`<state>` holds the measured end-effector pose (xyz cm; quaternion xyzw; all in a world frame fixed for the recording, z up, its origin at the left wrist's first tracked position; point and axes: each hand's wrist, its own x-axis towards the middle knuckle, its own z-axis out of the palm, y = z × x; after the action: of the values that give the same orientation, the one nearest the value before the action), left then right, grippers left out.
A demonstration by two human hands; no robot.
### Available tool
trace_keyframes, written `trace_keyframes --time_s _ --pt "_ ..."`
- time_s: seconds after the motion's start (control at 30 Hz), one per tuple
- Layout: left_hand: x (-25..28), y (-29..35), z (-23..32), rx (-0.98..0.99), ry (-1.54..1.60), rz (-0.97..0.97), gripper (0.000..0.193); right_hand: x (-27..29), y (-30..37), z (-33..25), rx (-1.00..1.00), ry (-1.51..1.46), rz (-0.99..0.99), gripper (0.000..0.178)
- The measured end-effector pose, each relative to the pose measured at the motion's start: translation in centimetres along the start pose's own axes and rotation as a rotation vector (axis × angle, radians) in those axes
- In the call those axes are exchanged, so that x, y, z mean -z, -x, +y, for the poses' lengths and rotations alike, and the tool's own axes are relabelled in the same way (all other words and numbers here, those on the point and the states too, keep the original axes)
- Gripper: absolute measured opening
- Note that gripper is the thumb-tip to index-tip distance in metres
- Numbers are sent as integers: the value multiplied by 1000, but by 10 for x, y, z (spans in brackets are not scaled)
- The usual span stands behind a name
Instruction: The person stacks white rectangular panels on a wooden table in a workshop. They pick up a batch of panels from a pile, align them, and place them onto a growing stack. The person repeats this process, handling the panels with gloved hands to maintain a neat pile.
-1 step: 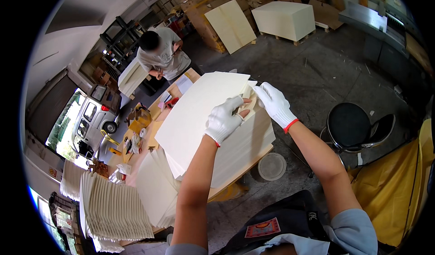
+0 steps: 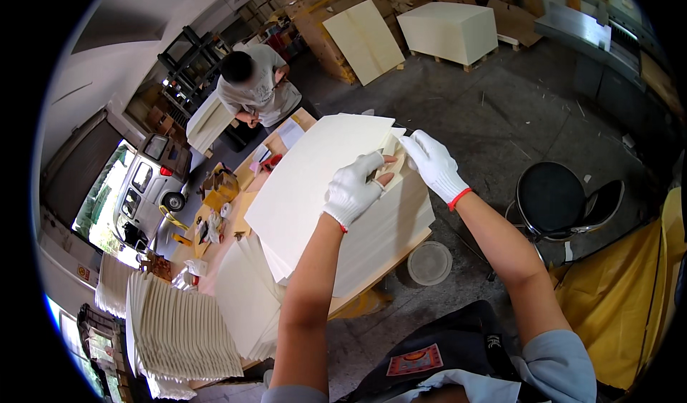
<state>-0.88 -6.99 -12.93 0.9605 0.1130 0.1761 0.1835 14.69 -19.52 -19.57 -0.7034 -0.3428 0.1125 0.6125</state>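
A large stack of off-white paper sheets point(image 2: 308, 170) lies on the wooden table, its upper sheets shifted left over the lower pile point(image 2: 386, 231). My left hand point(image 2: 356, 187), in a white glove with bare thumb and fingertips, rests at the right edge of the upper sheets. Its thumb and finger are apart, with a gap between them, touching the sheet edges. My right hand point(image 2: 431, 164), in a white glove with a red cuff, pinches the lifted far right corner of some sheets. How many sheets it grips is hidden.
Fanned paper piles point(image 2: 182, 324) stand at the table's left end. A co-worker point(image 2: 254, 88) stands across the table. At the right are a black stool point(image 2: 551, 199) and yellow sheeting point(image 2: 615, 281). A round lid-like disc point(image 2: 429, 263) sits below the table's edge.
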Motion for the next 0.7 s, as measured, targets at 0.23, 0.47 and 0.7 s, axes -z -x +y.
trace_keyframes --time_s 0.23,0.47,0.7 --pt "2 0 1 -4 33 4 33 2 4 -3 2 23 8 49" --pt "-8 9 -3 -216 -215 103 46 19 5 -3 98 283 101 53" --pt "-16 9 -10 -191 -290 182 34 26 7 17 421 696 -3 48"
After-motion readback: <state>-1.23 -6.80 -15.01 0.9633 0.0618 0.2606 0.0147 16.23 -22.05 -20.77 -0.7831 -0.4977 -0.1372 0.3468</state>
